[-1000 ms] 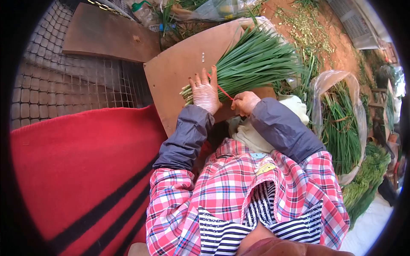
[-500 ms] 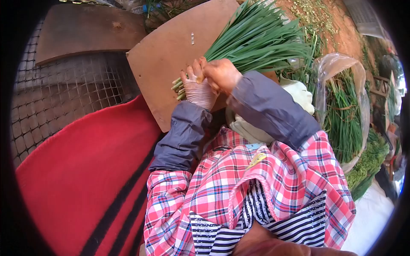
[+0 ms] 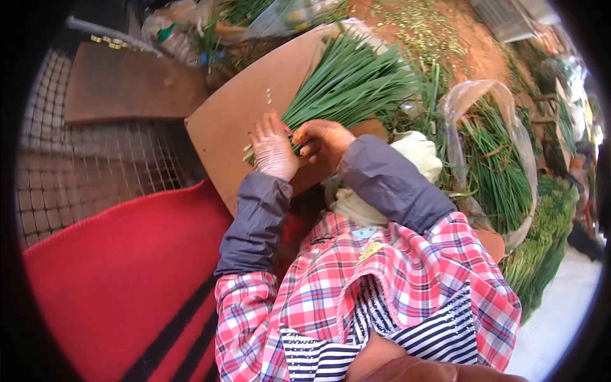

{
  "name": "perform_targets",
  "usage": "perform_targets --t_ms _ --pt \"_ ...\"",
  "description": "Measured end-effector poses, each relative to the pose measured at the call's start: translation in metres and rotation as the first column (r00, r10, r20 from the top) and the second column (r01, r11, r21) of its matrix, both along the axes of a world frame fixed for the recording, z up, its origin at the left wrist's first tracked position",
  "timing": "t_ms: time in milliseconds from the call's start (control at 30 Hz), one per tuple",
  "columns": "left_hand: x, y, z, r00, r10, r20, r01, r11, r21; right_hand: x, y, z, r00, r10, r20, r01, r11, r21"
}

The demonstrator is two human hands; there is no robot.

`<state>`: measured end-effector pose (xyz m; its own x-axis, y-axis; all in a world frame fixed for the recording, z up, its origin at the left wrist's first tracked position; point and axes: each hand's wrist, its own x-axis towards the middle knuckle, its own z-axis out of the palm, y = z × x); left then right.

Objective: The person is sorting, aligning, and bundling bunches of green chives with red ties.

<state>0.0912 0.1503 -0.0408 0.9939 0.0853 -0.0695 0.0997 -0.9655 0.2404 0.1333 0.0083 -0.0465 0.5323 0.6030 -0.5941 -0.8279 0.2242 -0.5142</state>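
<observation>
A bunch of garlic chives (image 3: 350, 79) lies across a brown board, its leaves fanning to the upper right and its pale stem ends pointing left. My left hand (image 3: 272, 145), in a thin whitish glove with bare fingertips, holds the bunch near the stems. Its fingers reach over the bunch, and its thumb is hidden. A small bit of a red band (image 3: 287, 128) shows on the chives between my hands. Close by on the right, my right hand (image 3: 326, 141) is loosely curved, thumb and fingers apart, with nothing visible in it.
The brown board (image 3: 238, 83) is under the bunch. Right of me stand a clear plastic bag (image 3: 455, 105) of tied greens and a leafy green pile (image 3: 541, 235). Left are black netting (image 3: 89, 159), another board (image 3: 137, 83) and a red cloth (image 3: 140, 254). Scraps litter the ground behind.
My right hand has loosened from a closed grip at the bunch and moved slightly away from my left hand. The view has shifted, showing more bags at the top.
</observation>
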Motion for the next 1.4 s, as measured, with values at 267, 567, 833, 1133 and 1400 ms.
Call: perform_targets --t_ms 267,567,833,1133,1400 --pt "0.001 -0.016 -0.033 0.998 0.052 0.030 -0.057 0.981 0.186 -0.010 0.021 -0.044 0.291 0.375 0.880 0.251 0.858 -0.449" --pt "-0.002 -0.029 -0.009 0.988 0.084 -0.127 -0.074 0.994 0.084 0.006 0.040 -0.017 0.779 0.253 0.573 -0.066 0.943 -0.327" --pt "0.022 -0.046 -0.003 0.990 -0.110 -0.094 0.114 0.993 0.039 -0.007 -0.103 0.044 0.646 0.520 0.559 -0.277 0.842 -0.463" --pt "0.127 -0.017 -0.042 0.887 -0.034 -0.461 -0.261 0.786 -0.561 -0.018 -0.126 0.002 0.894 0.200 0.402 -0.106 0.964 -0.243" --pt "0.054 0.042 0.002 0.840 0.281 -0.464 -0.460 -0.086 -0.884 -0.015 -0.125 0.005 0.902 0.217 0.374 -0.148 0.968 -0.204"
